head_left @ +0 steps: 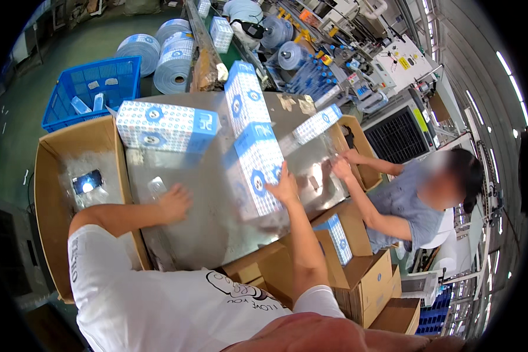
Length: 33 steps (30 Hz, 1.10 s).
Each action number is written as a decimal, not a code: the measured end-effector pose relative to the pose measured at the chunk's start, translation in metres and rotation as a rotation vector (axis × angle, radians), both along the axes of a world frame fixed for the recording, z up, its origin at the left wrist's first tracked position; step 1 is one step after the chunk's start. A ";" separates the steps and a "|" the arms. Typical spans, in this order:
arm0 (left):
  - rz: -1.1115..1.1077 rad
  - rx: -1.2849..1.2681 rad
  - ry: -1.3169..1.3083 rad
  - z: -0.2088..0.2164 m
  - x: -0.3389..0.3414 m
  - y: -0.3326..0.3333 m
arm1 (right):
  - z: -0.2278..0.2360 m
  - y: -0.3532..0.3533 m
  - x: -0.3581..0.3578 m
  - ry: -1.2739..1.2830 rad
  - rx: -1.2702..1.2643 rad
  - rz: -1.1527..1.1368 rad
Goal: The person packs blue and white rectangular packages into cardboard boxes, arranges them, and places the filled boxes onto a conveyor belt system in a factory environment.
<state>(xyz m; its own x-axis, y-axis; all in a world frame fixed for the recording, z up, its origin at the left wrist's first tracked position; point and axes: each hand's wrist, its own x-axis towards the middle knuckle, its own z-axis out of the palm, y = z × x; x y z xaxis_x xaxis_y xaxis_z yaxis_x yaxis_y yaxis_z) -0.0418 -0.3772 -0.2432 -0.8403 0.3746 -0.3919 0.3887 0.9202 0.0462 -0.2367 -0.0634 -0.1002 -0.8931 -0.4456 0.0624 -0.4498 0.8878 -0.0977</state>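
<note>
Head view: the right hand (284, 186), fingers extended, touches a blue-and-white patterned rectangular package (255, 161) on the grey metal tabletop (208, 234); whether it grips is unclear. The blurred left hand (175, 203), loosely spread, appears empty. An uneven push could topple the package against the similar upright carton-shaped pack (246, 100) just beyond. Round blue emblems (257, 183) and pale lettering mark both; the white T-shirt (170, 305) carries dark print.
</note>
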 end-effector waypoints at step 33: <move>-0.310 0.663 0.471 0.101 -0.062 0.072 | 0.004 -0.016 -0.002 -0.246 -0.125 -0.003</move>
